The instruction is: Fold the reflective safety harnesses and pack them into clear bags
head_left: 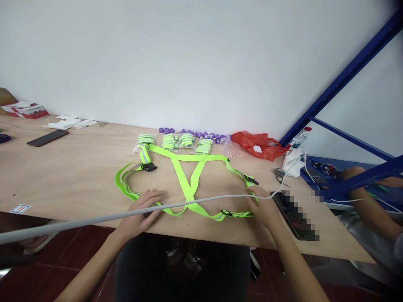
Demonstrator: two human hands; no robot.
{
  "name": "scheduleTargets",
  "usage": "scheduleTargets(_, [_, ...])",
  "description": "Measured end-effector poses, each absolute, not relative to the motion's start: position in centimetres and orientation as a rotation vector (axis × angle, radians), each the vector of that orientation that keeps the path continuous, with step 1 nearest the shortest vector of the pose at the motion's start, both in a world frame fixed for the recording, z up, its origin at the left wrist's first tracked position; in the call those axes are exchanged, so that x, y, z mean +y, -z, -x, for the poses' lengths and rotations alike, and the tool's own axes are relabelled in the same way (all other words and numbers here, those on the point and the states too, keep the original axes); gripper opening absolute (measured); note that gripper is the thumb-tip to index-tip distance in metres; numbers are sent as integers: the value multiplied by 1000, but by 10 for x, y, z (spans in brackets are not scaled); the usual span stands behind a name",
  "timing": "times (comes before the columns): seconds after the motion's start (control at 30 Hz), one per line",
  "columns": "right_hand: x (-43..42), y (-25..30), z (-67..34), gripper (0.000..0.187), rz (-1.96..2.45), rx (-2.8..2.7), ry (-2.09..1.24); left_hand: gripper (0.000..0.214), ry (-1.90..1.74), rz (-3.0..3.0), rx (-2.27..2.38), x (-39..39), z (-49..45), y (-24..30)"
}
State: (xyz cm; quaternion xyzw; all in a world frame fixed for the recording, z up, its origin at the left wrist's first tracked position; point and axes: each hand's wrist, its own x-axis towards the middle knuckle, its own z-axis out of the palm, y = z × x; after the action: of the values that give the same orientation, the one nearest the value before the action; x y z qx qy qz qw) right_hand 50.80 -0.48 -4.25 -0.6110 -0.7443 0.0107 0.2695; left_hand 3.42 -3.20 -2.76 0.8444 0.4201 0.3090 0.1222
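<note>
A neon-yellow reflective harness (pixel 190 191) of straps with grey stripes lies spread flat on the table, its straps crossing in the middle. A black buckle (pixel 148 167) sits on its left side, and another black buckle piece (pixel 252 180) on its right. My left hand (pixel 141 214) rests at the lower left strap, thumb and fingers apart. Over at the right side strap is my right hand (pixel 262 207), slightly blurred, its fingers spread beside the webbing. Whether either hand presses on the strap I cannot tell. A grey cable (pixel 201 200) passes in front of the view, across the harness and left hand.
Several bagged reflective straps (pixel 204 146) lie behind the harness, with small purple pieces (pixel 201 134) along the wall. A red plastic bag (pixel 260 144), a bottle (pixel 300 137) and a dark phone (pixel 294 214) are at right. Another person's arm (pixel 368 205) works beyond the blue frame (pixel 341 79).
</note>
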Motion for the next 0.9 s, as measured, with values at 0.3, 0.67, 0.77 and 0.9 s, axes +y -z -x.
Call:
scheduleTargets(0.3, [82, 31, -566, 19, 1728, -1513, -351, 35, -870, -2537, 810, -32, -152, 0])
scheduleTargets(0.67, [118, 3, -592, 39, 1511, -1104, -489, 44, -421, -2574, 697, -34, -182, 28])
scheduleTargets(0.77, [129, 9, -594, 41, 1544, -1084, -480, 31, -470, -2568, 645, -38, -176, 20])
scheduleTargets(0.9, [135, 26, -588, 39, 1619, -1179, -432, 31, -707, -2528, 658, -44, -156, 1])
